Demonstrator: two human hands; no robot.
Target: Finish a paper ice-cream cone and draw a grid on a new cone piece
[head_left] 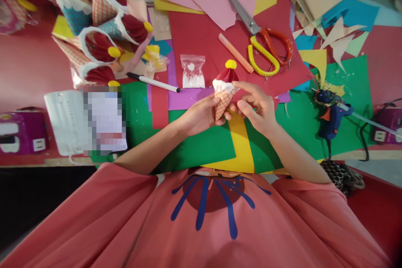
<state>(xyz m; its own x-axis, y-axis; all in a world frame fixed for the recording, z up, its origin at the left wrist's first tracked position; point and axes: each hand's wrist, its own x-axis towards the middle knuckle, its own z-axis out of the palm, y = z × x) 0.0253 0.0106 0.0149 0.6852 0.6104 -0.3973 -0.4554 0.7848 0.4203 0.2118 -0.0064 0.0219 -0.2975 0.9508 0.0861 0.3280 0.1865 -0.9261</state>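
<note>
A small craft ice cream cone [224, 99] with an orange checked cone, white frill, red top and yellow ball is held upright, slightly tilted, in front of me. My left hand [204, 113] grips the cone from the left, thumb across its side. On the other side, my right hand [258, 108] has its fingers apart, with the index fingertip at the white frill. Just beyond the hands lies a small clear zip bag [192, 76] of white pieces, one heart-shaped. A white pen [157, 83] with a black cap rests to its left.
Large scissors [260, 33] and an orange marker [235, 53] lie on red paper. A blue glue gun [333, 119] with a cord is at the right. Finished cones [100, 46] are piled at the upper left. A phone [106, 119] lies at the left. Paper scraps [341, 42] spread at the upper right.
</note>
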